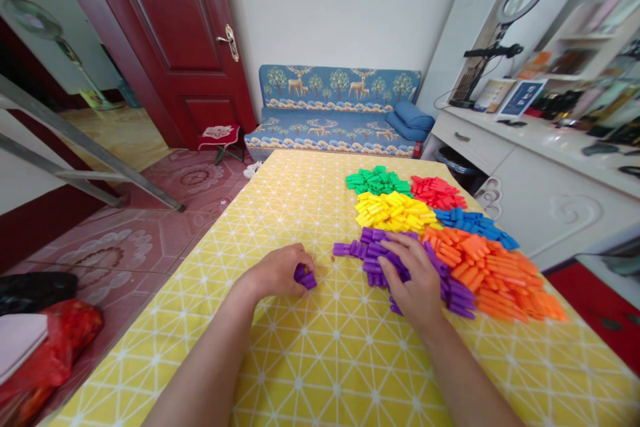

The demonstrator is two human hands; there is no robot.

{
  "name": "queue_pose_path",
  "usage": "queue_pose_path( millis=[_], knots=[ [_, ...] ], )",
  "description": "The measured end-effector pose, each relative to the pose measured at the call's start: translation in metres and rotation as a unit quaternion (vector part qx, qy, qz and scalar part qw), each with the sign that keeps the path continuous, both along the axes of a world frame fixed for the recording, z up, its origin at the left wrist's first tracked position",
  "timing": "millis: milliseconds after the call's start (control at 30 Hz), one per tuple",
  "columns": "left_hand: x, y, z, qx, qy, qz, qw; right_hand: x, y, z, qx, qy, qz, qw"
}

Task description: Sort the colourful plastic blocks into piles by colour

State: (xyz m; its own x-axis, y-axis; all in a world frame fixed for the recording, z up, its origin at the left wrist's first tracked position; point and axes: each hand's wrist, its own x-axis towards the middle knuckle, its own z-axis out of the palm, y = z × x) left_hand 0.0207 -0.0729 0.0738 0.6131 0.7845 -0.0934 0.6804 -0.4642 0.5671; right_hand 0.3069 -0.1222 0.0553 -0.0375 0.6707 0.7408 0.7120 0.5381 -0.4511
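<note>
My left hand (pixel 284 269) is closed around a few purple plastic pieces (pixel 306 278), low over the middle of the table. Its fingers partly hide them. My right hand (pixel 411 277) lies over a pile of purple plastic pieces (pixel 373 250), fingers apart and touching the top of the heap. Whether a piece is pinched under those fingers I cannot see. The pieces look like short ribbed blocks. Right beside the purple heap is a large pile of orange pieces (pixel 500 273), and behind it a yellow pile (pixel 395 211).
Farther back lie green pieces (pixel 377 180), red pieces (pixel 437 192) and blue pieces (pixel 477 225). A yellow patterned cloth covers the table (pixel 280 360). Beyond its far edge stands a blue sofa (pixel 340 123); a white cabinet (pixel 540 167) is at the right, a small stool (pixel 220 135) at the left.
</note>
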Motion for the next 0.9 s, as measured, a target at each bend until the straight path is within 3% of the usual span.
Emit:
queue_pose_path(
  millis=[133, 233, 400, 633, 767, 900],
  knots=[
    [0.011, 0.001, -0.01, 0.015, -0.028, -0.023, 0.999, -0.032, -0.007, -0.006, -0.052, -0.027, 0.127, 0.99],
    [0.02, 0.001, -0.015, 0.014, -0.058, -0.006, 0.998, -0.049, -0.009, -0.014, -0.095, -0.064, 0.166, 0.979],
    [0.032, -0.004, -0.013, -0.051, -0.139, -0.006, 0.989, -0.06, -0.008, -0.023, -0.114, -0.088, 0.167, 0.975],
    [0.034, -0.006, -0.012, -0.207, -0.222, -0.016, 0.953, -0.055, -0.006, -0.018, -0.064, -0.08, 0.165, 0.981],
    [0.034, -0.005, -0.014, -0.245, -0.246, -0.028, 0.937, -0.054, -0.006, -0.013, -0.049, -0.102, 0.16, 0.981],
    [0.036, -0.005, -0.014, -0.269, -0.277, 0.002, 0.922, -0.05, -0.007, -0.009, -0.023, -0.112, 0.129, 0.985]
  ],
)
